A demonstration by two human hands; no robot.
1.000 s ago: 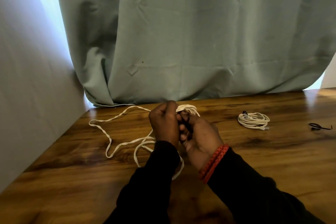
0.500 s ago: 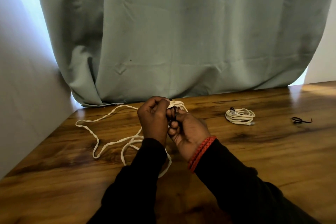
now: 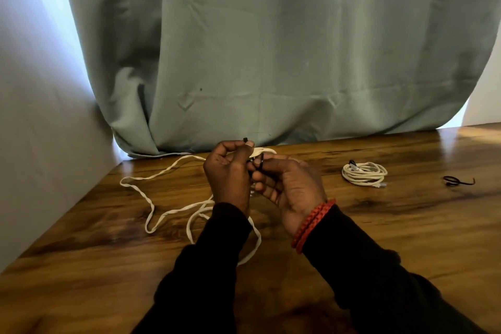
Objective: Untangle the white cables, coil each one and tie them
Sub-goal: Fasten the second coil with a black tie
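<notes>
Centrally, the left hand (image 3: 229,175) and right hand (image 3: 288,184) both pinch a black tie (image 3: 259,164) around the white coil (image 3: 261,151). Best to cinch it snugly while keeping the loops bunched.

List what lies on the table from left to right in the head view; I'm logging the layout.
Loose cable → left hand → right hand → coiled cable → black tie.
</notes>
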